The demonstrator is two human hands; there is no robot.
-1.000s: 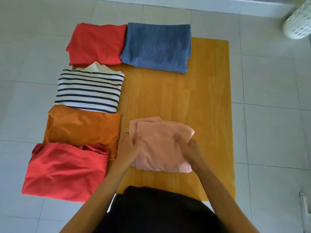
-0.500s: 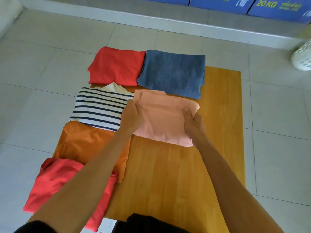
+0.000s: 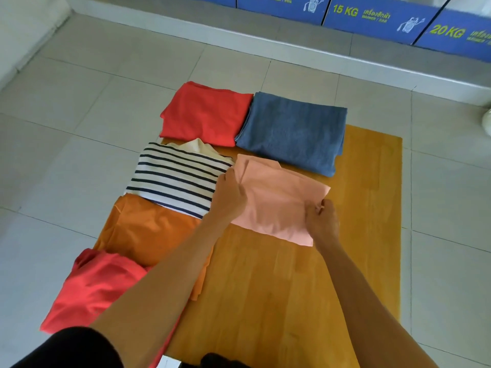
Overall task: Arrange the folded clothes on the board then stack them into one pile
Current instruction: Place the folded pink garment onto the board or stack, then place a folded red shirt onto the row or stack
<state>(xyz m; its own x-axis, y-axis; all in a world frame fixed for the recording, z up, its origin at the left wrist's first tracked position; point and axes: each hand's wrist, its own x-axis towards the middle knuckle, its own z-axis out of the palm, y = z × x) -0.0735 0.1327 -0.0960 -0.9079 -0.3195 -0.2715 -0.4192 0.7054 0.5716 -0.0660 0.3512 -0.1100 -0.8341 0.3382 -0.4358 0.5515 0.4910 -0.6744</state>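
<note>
A folded pink cloth (image 3: 276, 200) lies on the wooden board (image 3: 279, 288), just in front of the folded blue cloth (image 3: 292, 131). My left hand (image 3: 229, 196) grips its left edge and my right hand (image 3: 322, 221) pinches its near right corner. Down the board's left side run a red cloth (image 3: 206, 114), a striped shirt (image 3: 175, 179), an orange cloth (image 3: 148, 229) and a second red cloth (image 3: 93, 290), each folded and partly overlapping the one behind it.
The board rests on a pale tiled floor (image 3: 79, 155). Blue washer panels (image 3: 377, 17) labelled 15 KG and 20 KG line the back above a raised step. A white object (image 3: 486, 120) shows at the right edge.
Both hands carried the pink cloth from the board's near middle away from me and set it beside the striped shirt. The camera tilted up, which brought the blue panels into view.
</note>
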